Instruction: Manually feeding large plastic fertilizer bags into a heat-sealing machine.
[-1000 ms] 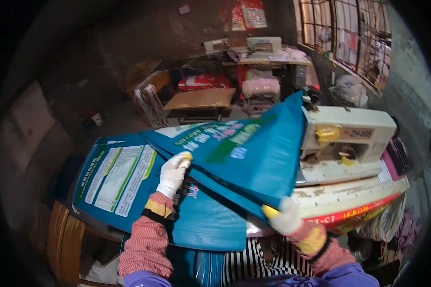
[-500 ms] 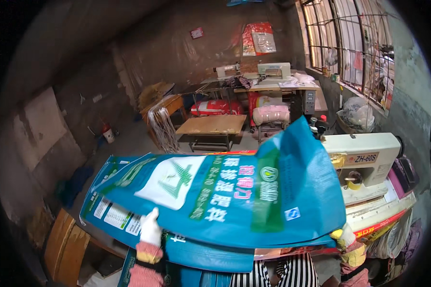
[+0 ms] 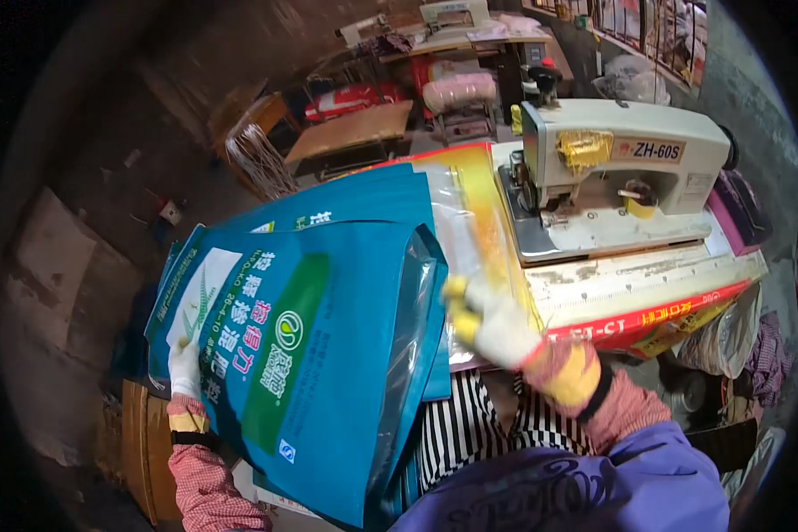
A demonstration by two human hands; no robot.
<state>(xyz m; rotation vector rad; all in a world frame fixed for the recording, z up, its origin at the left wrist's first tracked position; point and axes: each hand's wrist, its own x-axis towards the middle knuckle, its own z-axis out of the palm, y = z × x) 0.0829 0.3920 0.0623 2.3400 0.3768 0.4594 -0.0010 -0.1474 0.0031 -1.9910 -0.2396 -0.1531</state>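
A large blue woven sack (image 3: pixel 328 390) with a white panel and a green band slants across the near left. My left hand (image 3: pixel 184 368), in a white glove, is closed on its left edge, thumb over the top face. The sack's right end shows a loose fold with a clear film lining. Just right of that end, my right hand (image 3: pixel 492 324) hovers, blurred, its yellow fingertips apart and nothing visible between them. More blue sacks (image 3: pixel 363 195) lie beneath and behind. Under the right hand is a shiny yellow and silver sheet (image 3: pixel 474 204).
A white sewing machine (image 3: pixel 629 168) stands on the worn table (image 3: pixel 629 288) at right, a dark purple box (image 3: pixel 738 208) beside it. Farther back are a wooden bench (image 3: pixel 350 133), hanging pale strings (image 3: pixel 262 160) and another sewing machine (image 3: pixel 452 16). Striped cloth (image 3: pixel 461 426) covers my lap.
The sack has swung down toward me and to the left. My right hand has let go of its right end and moved left; my left hand has shifted left with the sack. The view has tilted down.
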